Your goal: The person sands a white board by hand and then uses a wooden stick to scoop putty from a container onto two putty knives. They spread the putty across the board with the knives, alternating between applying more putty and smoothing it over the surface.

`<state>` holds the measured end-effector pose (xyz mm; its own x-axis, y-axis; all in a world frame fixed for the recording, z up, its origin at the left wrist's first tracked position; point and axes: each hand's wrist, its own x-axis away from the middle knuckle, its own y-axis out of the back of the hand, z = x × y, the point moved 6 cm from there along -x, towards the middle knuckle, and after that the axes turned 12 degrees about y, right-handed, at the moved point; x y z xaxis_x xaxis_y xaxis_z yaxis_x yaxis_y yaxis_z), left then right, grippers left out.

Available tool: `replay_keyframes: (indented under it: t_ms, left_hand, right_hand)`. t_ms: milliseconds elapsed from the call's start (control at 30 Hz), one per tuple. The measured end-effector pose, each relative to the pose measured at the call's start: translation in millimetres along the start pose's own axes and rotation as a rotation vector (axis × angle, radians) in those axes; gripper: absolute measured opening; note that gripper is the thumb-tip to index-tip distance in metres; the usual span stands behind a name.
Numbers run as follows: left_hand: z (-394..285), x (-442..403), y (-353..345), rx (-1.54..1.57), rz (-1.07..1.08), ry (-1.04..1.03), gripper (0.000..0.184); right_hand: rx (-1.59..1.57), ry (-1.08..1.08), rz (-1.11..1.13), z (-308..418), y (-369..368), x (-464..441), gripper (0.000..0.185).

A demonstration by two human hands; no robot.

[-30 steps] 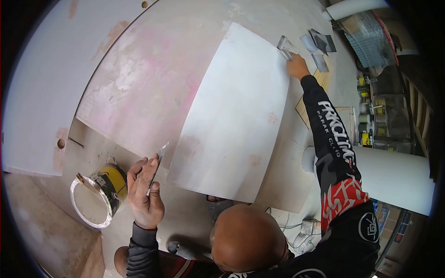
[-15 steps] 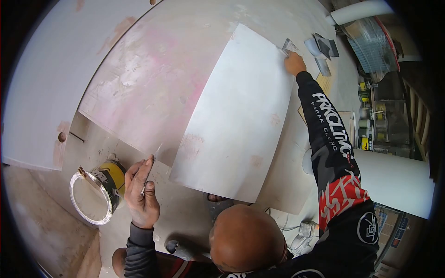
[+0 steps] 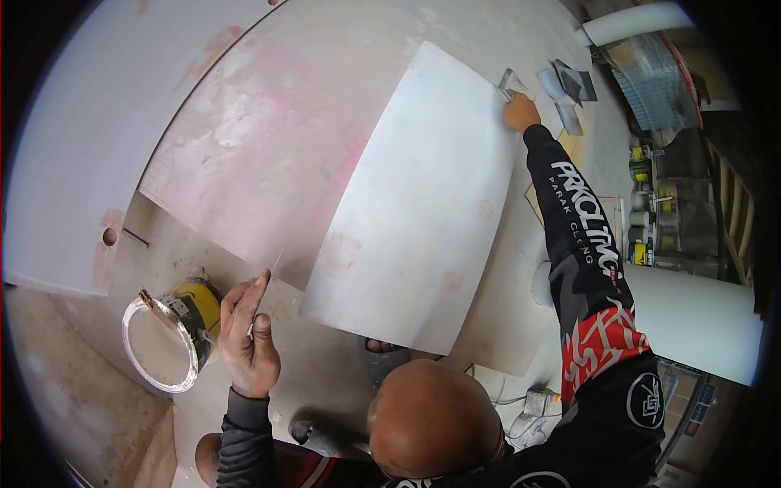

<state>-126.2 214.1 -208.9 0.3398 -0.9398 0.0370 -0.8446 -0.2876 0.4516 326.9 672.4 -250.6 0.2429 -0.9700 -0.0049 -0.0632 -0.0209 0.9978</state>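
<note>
My left hand (image 3: pixel 248 337) is raised beside the paint can, its thumb and fingers pinching a thin flat scraper seen almost edge-on. At the upper right edge of a white panel (image 3: pixel 415 187), my right hand (image 3: pixel 521 111) is closed on a putty knife (image 3: pixel 512 80) with a smeared blade. Whether that blade touches the panel I cannot tell. Reddish-brown patches mark the panel, which lies on a larger pink-stained board (image 3: pixel 252 154). Left of my left hand is a yellow and black can (image 3: pixel 198 305) with a whitish top and a stick or brush across its rim.
Dark sheets (image 3: pixel 574 81) lie beyond my right hand. Several paint cans (image 3: pixel 642 203) line the right side, near a large white roll (image 3: pixel 691 317). Another pale board (image 3: pixel 73 146) stands at left. A power tool with a cord (image 3: pixel 533 419) lies below my right arm.
The view has shifted very slightly. My right hand stays at the panel's upper right edge with the putty knife. My left hand has turned a little, so its scraper shows less.
</note>
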Motion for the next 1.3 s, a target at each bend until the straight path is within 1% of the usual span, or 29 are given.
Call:
replay_keyframes:
  t_ms: [133,200,233,300,333,400,433,467,500,533,567,633,667,700,767,800,833,867,900,967,1067,1100,1167,1267,1300]
  left_hand:
    - [-0.4,2.9,2.5,0.019,-0.006,0.031,0.043]
    - [1.3,4.9,4.2,0.036,-0.006,0.031,0.043]
    - [2.1,5.8,5.0,0.052,-0.003,0.028,0.043]
    - [3.3,7.6,7.6,0.067,-0.005,0.026,0.043]
    - [3.5,9.0,9.3,0.076,-0.003,0.025,0.043]
    - [4.8,12.4,12.6,0.100,0.001,0.034,0.043]
    - [6.0,15.0,14.0,0.117,0.004,0.047,0.044]
    - [6.5,17.8,15.1,0.125,0.005,0.039,0.044]
    - [11.6,20.1,15.6,0.173,0.013,0.088,0.045]
    - [17.0,23.5,16.2,0.219,0.025,0.139,0.046]
    - [18.7,26.7,16.7,0.222,0.028,0.135,0.046]
    - [28.3,31.3,13.9,0.393,0.027,0.244,0.048]
    - [29.2,31.5,13.1,0.489,-0.018,0.207,0.048]
    - [31.3,32.8,12.1,0.486,-0.008,0.206,0.048]
    - [43.7,37.7,9.4,0.692,0.034,0.319,0.045]
    - [52.3,39.6,5.7,0.792,0.049,0.370,0.038]
    - [54.4,41.4,5.1,0.790,0.062,0.368,0.038]
    - [56.9,43.8,1.0,0.969,0.116,0.420,0.034]
    - [56.9,46.2,-2.9,1.149,0.173,0.477,0.030]
    - [49.7,48.4,-1.5,1.165,0.181,0.517,0.029]
    - [37.0,50.8,1.7,1.241,0.203,0.562,0.026]
    - [36.3,51.4,0.5,1.252,0.210,0.594,0.026]
    - [37.6,53.6,-1.8,1.263,0.220,0.629,0.026]
    - [46.1,55.9,-10.0,1.305,0.260,0.675,0.023]
    - [47.8,57.9,-13.4,1.308,0.278,0.731,0.023]
  right_hand:
    - [-0.029,0.030,0.041,9.4,6.2,-4.0,0.046]
    - [-0.070,0.150,0.054,14.4,10.1,-2.3,0.047]
    - [-0.065,0.151,0.050,13.8,13.5,-1.1,0.047]
    - [-0.153,0.262,0.151,20.6,12.6,5.1,0.048]
    - [-0.148,0.258,0.147,19.8,14.9,11.2,0.048]
    - [-0.267,0.326,0.219,37.1,21.1,37.6,0.048]
    - [-0.258,0.323,0.212,42.0,24.9,49.9,0.048]
    - [-0.297,0.378,0.210,45.4,20.5,61.4,0.048]
    - [-0.337,0.434,0.207,55.4,23.2,73.8,0.048]
    - [-0.332,0.430,0.202,61.1,25.4,87.3,0.048]
    - [-0.345,0.453,0.187,74.6,29.9,105.0,0.047]
    - [-0.357,0.467,0.177,97.7,36.4,139.5,0.047]
    - [-0.369,0.452,0.189,108.9,39.2,156.6,0.048]
    - [-0.385,0.437,0.199,120.2,41.6,173.5,0.049]
    - [-0.422,0.397,0.227,138.9,41.2,207.6,0.050]
    - [-0.398,0.439,0.203,149.2,41.3,223.6,0.050]
    - [-0.372,0.479,0.179,158.7,42.0,240.0,0.051]
    - [-0.349,0.523,0.149,169.9,43.9,256.3,0.051]
    - [-0.348,0.510,0.150,177.9,44.2,273.9,0.051]
    - [-0.435,0.477,0.160,200.2,49.1,309.2,0.050]
    - [-0.425,0.512,0.127,231.6,54.2,358.7,0.049]
    - [-0.440,0.521,0.132,243.2,57.0,373.4,0.049]
    - [-0.431,0.504,0.091,266.9,64.7,407.2,0.041]
    - [-0.452,0.508,0.056,286.5,67.4,449.0,0.041]
    - [-0.450,0.505,0.052,290.3,74.0,459.5,0.041]
